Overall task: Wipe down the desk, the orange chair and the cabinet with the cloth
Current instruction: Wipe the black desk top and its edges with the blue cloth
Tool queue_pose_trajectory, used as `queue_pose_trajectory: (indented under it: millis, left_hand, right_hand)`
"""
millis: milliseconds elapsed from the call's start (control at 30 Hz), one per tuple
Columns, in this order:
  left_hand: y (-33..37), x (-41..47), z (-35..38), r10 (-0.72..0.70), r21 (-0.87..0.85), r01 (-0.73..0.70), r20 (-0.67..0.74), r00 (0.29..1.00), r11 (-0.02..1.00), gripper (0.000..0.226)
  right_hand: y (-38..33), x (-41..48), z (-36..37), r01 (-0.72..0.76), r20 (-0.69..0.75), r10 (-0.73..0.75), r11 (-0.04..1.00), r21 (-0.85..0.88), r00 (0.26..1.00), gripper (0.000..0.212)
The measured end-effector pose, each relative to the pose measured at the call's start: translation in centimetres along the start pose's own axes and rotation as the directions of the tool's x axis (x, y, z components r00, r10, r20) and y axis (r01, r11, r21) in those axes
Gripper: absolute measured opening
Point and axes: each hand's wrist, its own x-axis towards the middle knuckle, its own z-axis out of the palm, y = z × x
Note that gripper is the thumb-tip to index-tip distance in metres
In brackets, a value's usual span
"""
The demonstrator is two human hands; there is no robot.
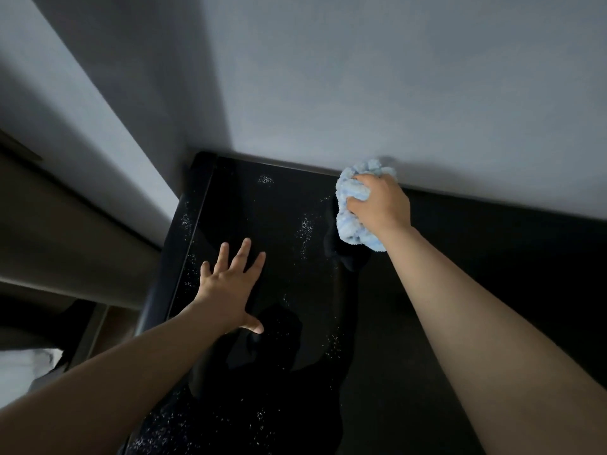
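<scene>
Head view: right hand (381,205) clutches fluffy blue cloth (356,224) on speckled black top (282,208), maybe cabinet; left hand (230,284) splayed flat.

place: indoor room | cues: grey wall (361,77), glossy black cabinet (279,224)

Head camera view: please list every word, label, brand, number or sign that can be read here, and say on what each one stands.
None: no readable text shows in this view.
The black glossy surface bears only white specks, not letters.
The blue cloth, gripped by the right hand, shows no tag or print.
The grey wall carries no sign.
</scene>
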Motion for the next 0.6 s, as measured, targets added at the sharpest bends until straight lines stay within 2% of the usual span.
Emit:
queue_pose_trajectory:
  millis: [67, 233, 433, 600]
  left_hand:
    - [0.0, 0.2, 0.1, -0.002, 0.002, 0.002, 0.006, 1.000, 1.000, 0.136]
    - [0.1, 0.4, 0.1, -0.004, -0.001, 0.005, 0.023, 1.000, 1.000, 0.136]
    - [0.2, 0.4, 0.0, -0.001, 0.000, 0.001, 0.041, 0.999, 1.000, 0.135]
    - [0.3, 0.3, -0.1, -0.002, 0.008, 0.001, 0.054, 0.999, 1.000, 0.135]
  right_hand:
    - [0.0, 1.3, 0.3, 0.024, 0.002, -0.024, 0.999, -0.046, 1.000, 0.026]
    - [-0.3, 3.9, 1.2, 0.015, 0.074, -0.009, 0.997, -0.077, 0.997, 0.035]
    - [-1.1, 5.4, 1.9, 0.001, 0.175, 0.035, 0.980, -0.197, 0.984, 0.017]
    - [-0.7, 4.5, 1.8, -0.001, 0.195, 0.035, 0.986, -0.169, 0.980, 0.017]
